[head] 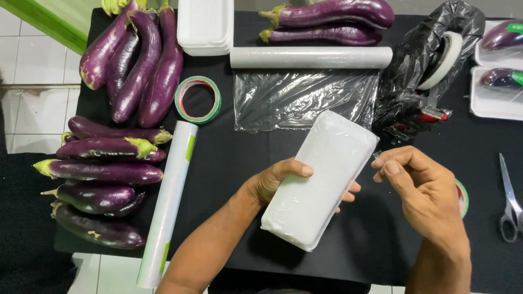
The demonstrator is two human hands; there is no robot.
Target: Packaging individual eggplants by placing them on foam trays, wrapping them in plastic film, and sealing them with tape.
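my left hand (272,182) grips wrapped white tray (318,182), tilted above black table (229,158). my right hand (419,188) pinches film edge at tray corner. pull film taut, fold flat, avoid wrinkles.

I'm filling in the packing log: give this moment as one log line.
left hand: holds wrapped white tray | right hand: pinching film at tray corner | nearby: cling film roll, scissors

premises appeared to be a produce-packing station: eggplants (122,60) heaped at upper left, foam trays (205,26) at top centre, cling film roll (310,57) beside them, wrapped trays (498,92) at upper right.
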